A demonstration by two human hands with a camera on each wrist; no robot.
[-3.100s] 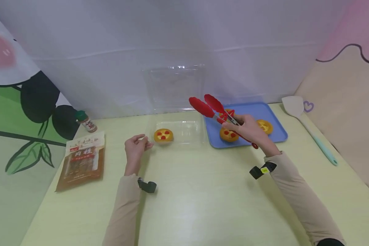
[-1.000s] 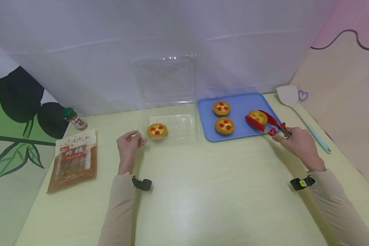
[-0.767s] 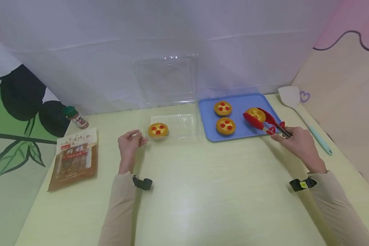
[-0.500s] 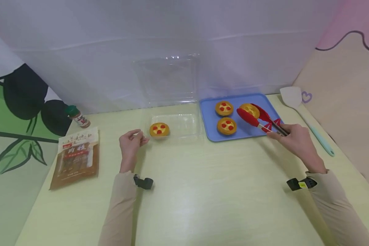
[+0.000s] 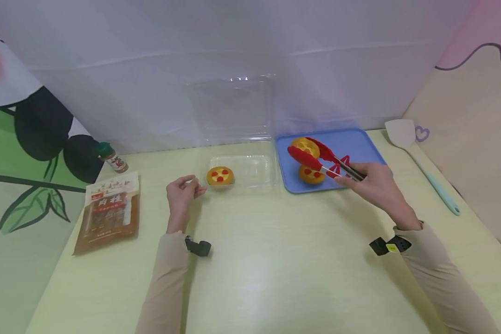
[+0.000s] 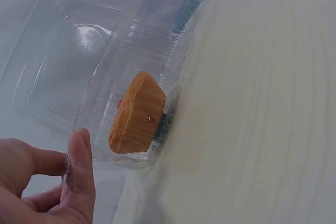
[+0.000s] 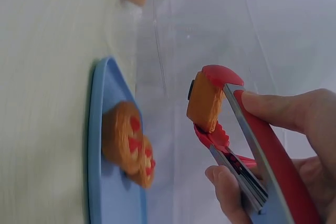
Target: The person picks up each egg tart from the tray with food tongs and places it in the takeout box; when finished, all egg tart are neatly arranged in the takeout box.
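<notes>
My right hand [image 5: 375, 188] holds red-tipped tongs [image 5: 305, 159], which clamp an egg tart [image 7: 205, 103] raised above the blue tray [image 5: 359, 153]. Two more tarts sit on the tray in the right wrist view, a nearer tart [image 7: 123, 135] and one behind it [image 7: 144, 166]. In the head view the raised tart covers most of the rear one. My left hand [image 5: 181, 199] pinches the rim of a clear plastic container [image 5: 254, 169] between thumb and fingers. Inside its left end lies a tart with red pieces on top [image 5: 220, 176]. The hinged lid [image 5: 234, 109] stands up at the back.
A brown and cream packet [image 5: 110, 213] lies at the left, with a green-capped spice bottle [image 5: 112, 158] behind it. On the far right lies a spatula [image 5: 426, 171] with a mint handle. A pale cloth wall [image 5: 150, 93] rises behind the table.
The tongs, empty at first, went to the tart at the tray's right, closed on it, lifted it and carried it left. My left hand keeps its hold on the container.
</notes>
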